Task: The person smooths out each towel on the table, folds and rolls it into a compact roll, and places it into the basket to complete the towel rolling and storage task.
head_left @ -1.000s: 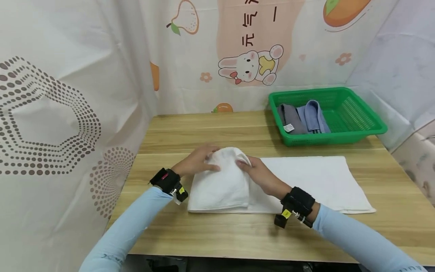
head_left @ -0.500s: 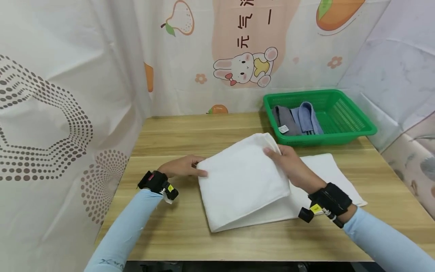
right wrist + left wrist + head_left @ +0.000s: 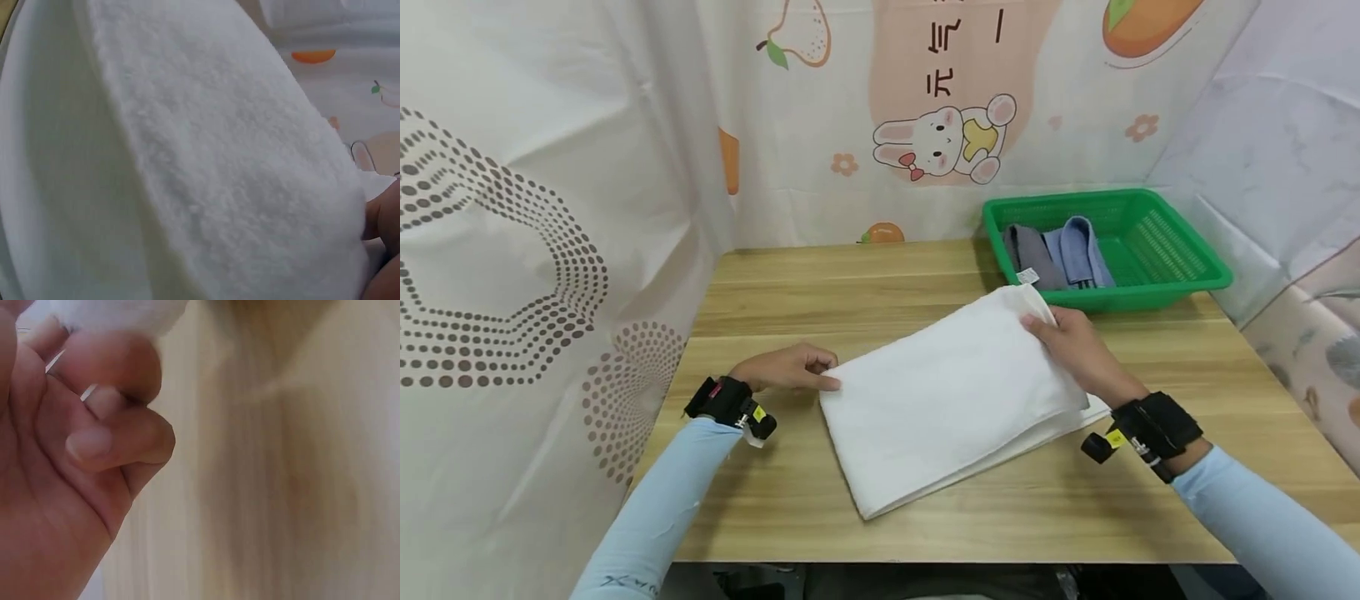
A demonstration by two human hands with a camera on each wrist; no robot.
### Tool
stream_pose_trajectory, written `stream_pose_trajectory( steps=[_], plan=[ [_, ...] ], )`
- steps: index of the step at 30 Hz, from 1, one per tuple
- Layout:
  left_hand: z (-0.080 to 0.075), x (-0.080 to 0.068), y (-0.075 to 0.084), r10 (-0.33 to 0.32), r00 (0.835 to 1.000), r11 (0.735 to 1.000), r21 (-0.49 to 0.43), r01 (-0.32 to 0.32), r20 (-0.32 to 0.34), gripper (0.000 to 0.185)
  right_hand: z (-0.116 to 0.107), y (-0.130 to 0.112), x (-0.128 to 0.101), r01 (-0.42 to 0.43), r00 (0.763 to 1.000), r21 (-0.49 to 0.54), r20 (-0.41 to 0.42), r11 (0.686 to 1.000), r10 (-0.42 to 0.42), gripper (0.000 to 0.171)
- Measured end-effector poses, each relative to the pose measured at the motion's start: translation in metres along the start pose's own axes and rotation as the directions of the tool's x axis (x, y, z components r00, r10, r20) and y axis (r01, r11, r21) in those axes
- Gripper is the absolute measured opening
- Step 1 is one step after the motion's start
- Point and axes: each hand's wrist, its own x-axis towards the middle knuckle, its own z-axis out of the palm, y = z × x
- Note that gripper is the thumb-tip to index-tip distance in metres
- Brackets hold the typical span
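While your right hand (image 3: 1078, 346) grips the white towel (image 3: 951, 400) at the corner nearest the green basket (image 3: 1138, 298), your left hand (image 3: 782, 367) pinches the corner well to the basket's left. Folded in layers, the towel is in front and to the left of the basket, its near-basket side lifted above the wood-grain counter (image 3: 775, 292). At the basket's left end lie 2 folded things, a grey cloth (image 3: 1032, 252) with a white tag and a blue cloth (image 3: 1079, 250). Behind the basket hangs a printed curtain (image 3: 805, 158) with fruit, flowers and 1 sideways rabbit (image 3: 942, 143). Far left of the basket, a white sheet (image 3: 482, 250) shows brown dot patterns; right of it hangs a pale, creased sheet (image 3: 1262, 167). Your light blue sleeves (image 3: 658, 500) are on the near side of the basket.
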Motion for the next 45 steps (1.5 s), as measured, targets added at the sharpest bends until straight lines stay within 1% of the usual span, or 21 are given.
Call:
stream_pose_trajectory(
  steps=[4,6,12,16,20,22,24,26,27,29,31,32,33,35,36,37,39,41,42,44,45],
  plan=[
    [0.004,0.001,-0.006,0.032,0.999,0.999,0.026,-0.033,0.012,0.03,-0.004,0.027,0.012,-0.018,1.0,-0.204,-0.003,0.979,0.018,0.063],
    [0.004,0.0,-0.008,0.034,0.999,0.999,-0.003,-0.034,0.027,0.033,-0.004,0.038,0.017,-0.02,1.0,-0.266,-0.004,0.964,0.02,0.062],
    [0.007,0.004,-0.009,0.001,0.996,0.997,-0.075,0.006,0.087,0.026,-0.004,0.058,0.028,0.004,0.999,-0.308,-0.048,0.951,-0.02,0.052],
    [0.012,0.008,-0.014,-0.017,0.999,1.0,0.012,0.017,0.04,0.024,-0.004,0.076,0.036,-0.005,0.998,-0.393,-0.061,0.92,-0.021,0.056],
    [0.016,0.008,-0.021,-0.042,0.999,0.993,0.111,0.043,-0.009,0.026,-0.003,0.086,0.034,-0.02,0.999,-0.399,-0.052,0.917,-0.001,0.073],
    [0.016,0.008,-0.022,-0.047,0.999,0.989,0.139,0.05,-0.026,0.028,-0.001,0.081,0.027,0.015,0.995,-0.427,-0.087,0.904,-0.057,0.073],
    [0.014,0.008,-0.022,-0.042,0.998,0.984,0.171,0.05,-0.047,0.028,0.006,0.073,0.021,0.116,0.972,-0.507,-0.117,0.854,-0.202,0.067],
    [0.013,0.006,-0.02,-0.037,0.996,0.975,0.216,0.054,-0.08,0.026,0.017,0.065,0.014,0.224,0.933,-0.597,-0.098,0.771,-0.347,0.058],
    [0.013,0.004,-0.017,-0.029,0.995,0.967,0.249,0.053,-0.1,0.026,0.024,0.061,0.011,0.268,0.919,-0.631,-0.058,0.728,-0.389,0.055],
    [0.015,0.002,-0.011,0.015,0.989,0.938,0.344,0.037,-0.147,0.039,0.037,0.053,0.007,0.332,0.919,-0.663,0.067,0.671,-0.389,0.06],
    [0.021,0.003,-0.005,0.094,0.98,0.876,0.481,0.002,-0.175,0.061,0.048,0.047,0.007,0.341,0.939,-0.636,0.197,0.693,-0.282,0.074],
    [0.026,0.004,-0.002,0.146,0.975,0.835,0.549,-0.03,-0.168,0.072,0.052,0.044,0.01,0.325,0.945,-0.63,0.25,0.705,-0.211,0.082],
    [0.032,0.006,0.001,0.193,0.97,0.78,0.623,-0.061,-0.146,0.083,0.056,0.043,0.015,0.316,0.943,-0.629,0.292,0.711,-0.16,0.086],
    [0.049,0.012,0.007,0.267,0.962,0.653,0.745,-0.136,-0.059,0.097,0.06,0.042,0.029,0.315,0.933,-0.627,0.341,0.713,-0.113,0.09],
    [0.058,0.015,0.01,0.28,0.96,0.604,0.777,-0.174,-0.003,0.102,0.062,0.044,0.039,0.324,0.929,-0.636,0.354,0.7,-0.108,0.09],
    [0.068,0.017,0.013,0.282,0.958,0.573,0.792,-0.21,0.049,0.106,0.065,0.044,0.049,0.339,0.923,-0.658,0.369,0.672,-0.104,0.091],
    [0.086,0.021,0.019,0.255,0.959,0.544,0.801,-0.25,0.126,0.111,0.071,0.043,0.072,0.369,0.916,-0.698,0.387,0.614,-0.11,0.089],
    [0.101,0.026,0.024,0.213,0.964,0.541,0.802,-0.252,0.159,0.11,0.079,0.036,0.091,0.38,0.915,-0.749,0.389,0.542,-0.105,0.086],
    [0.107,0.028,0.027,0.19,0.969,0.547,0.803,-0.238,0.158,0.108,0.083,0.03,0.099,0.373,0.919,-0.773,0.383,0.513,-0.091,0.084],
    [0.117,0.033,0.032,0.148,0.979,0.538,0.819,-0.199,0.141,0.103,0.093,0.014,0.112,0.342,0.932,-0.816,0.356,0.465,-0.061,0.079],
    [0.121,0.036,0.034,0.13,0.983,0.527,0.832,-0.176,0.126,0.101,0.098,0.005,0.118,0.319,0.941,-0.834,0.335,0.45,-0.045,0.077]
  ],
)
